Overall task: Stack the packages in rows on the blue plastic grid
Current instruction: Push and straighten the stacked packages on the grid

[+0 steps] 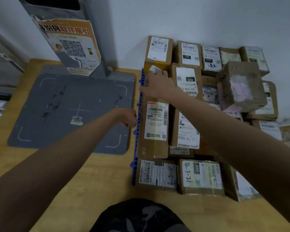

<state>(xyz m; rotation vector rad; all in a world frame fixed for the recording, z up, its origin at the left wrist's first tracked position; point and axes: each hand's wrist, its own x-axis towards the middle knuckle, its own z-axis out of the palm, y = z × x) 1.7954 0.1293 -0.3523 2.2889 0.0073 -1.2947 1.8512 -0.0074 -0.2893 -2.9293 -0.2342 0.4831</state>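
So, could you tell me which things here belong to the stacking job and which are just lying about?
Job: cardboard packages, blue plastic grid, right hand resting on a package, left hand at the grid's edge.

Lying about: grey mat, grey stand with QR poster.

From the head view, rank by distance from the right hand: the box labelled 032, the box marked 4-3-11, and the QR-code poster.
From the right hand:
1. Box labelled 032, right beside the hand, to its right.
2. QR-code poster, up and left, on the grey stand.
3. Box marked 4-3-11, bottom row, nearest the person.
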